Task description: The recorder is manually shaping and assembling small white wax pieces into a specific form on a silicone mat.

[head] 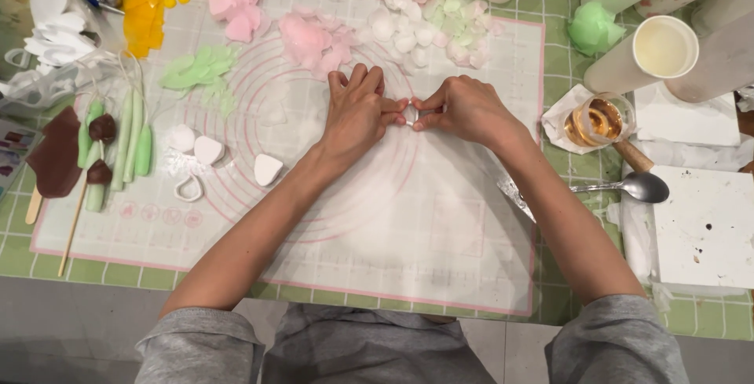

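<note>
Currently both hands, left hand [357, 113] and right hand [463, 109], pinch a small white piece [410, 114] at the silicone mat's [440, 243] centre: shaping step; next move likely needs gentle, even fingertip pressure.

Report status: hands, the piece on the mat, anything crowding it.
Left hand and right hand pinch a small white piece between fingertips, over the silicone mat. White petals lie just beyond; spoon sits off right.
</note>
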